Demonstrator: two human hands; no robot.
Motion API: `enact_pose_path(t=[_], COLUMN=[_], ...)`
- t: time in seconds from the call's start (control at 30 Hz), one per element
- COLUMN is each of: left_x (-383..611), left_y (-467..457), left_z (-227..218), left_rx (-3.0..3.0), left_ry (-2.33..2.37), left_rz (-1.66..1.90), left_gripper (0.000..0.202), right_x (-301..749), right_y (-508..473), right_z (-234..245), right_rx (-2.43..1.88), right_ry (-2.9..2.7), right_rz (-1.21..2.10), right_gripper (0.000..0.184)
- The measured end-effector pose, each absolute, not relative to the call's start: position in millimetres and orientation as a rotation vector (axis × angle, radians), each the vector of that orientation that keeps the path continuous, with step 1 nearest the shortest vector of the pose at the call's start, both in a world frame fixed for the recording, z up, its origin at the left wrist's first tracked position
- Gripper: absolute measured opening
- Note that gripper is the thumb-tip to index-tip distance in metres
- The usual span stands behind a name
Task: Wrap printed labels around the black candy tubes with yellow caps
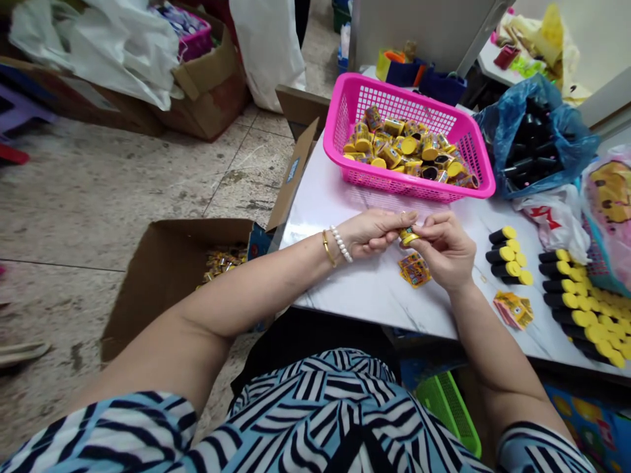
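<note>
- A small yellow tube (408, 236) is pinched between the left hand (372, 233) and the right hand (444, 253), with the fingertips of both closed narrowly on it.
- It is held just above the table (345, 289), near the pink basket (409, 187).
- Labels (415, 269) are seen lying below the hands.
- Black sticks (507, 263) are laid in rows to the right.
- A box (162, 276) is seen on the floor.

The small piece (408, 236) in the grip is yellow with dark print. Beyond it, a hot-pink basket (394, 185) holds yellow-and-black pieces (409, 148). Right of the grip lie black tubes (499, 253) with yellow caps; just below it, yellow labels (415, 270) printed red. The table (340, 203) is white, grey-veined; the dress (320, 407) blue with black-and-white stripes.
</note>
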State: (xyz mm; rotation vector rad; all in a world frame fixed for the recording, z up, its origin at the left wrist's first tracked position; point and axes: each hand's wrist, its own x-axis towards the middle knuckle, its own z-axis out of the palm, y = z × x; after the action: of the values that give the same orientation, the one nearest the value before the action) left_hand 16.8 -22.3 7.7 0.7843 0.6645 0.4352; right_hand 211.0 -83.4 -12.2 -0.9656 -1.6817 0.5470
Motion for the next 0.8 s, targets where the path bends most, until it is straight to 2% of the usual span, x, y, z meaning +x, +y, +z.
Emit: enact_pose_path(t=[0.13,0.23,0.4,0.53,0.7,0.8], left_x=[19.6,18.5,15.0,14.8,16.0,18.8], left_y=[-21.3,-16.4,-10.7,-11.1,-12.7,-12.8], left_z=[-0.8,-5.4,-8.4,-8.0,-6.0,-8.1], left_rx=[0.795,0.889,1.003,1.014,1.136,1.182], left_ry=[0.717,0.69,0.573,0.638,0.682,0.663], left_rz=[0.428,0.432,0.639,0.82,0.839,0.912], left_gripper=[0.054,0.061,0.048,0.047,0.045,0.043], right_x=[207.8,208.0,211.1,209.7,207.9,208.4], right_y=[-81.0,-80.3,-76.8,-74.5,-74.5,-72.2], right_z=[-21.3,-22.3,-19.2,-17.0,-15.8,-20.4], right_rx=[-1.002,-1.044,-1.048,-1.122,-1.177,-1.177], right_ry=[-1.675,-1.643,-1.515,-1.53,-1.534,-1.42], right_rz=[0.454,0.519,0.784,0.731,0.556,0.667], right_gripper=[0.013,0.012,0.024,0.039,0.03,0.031])
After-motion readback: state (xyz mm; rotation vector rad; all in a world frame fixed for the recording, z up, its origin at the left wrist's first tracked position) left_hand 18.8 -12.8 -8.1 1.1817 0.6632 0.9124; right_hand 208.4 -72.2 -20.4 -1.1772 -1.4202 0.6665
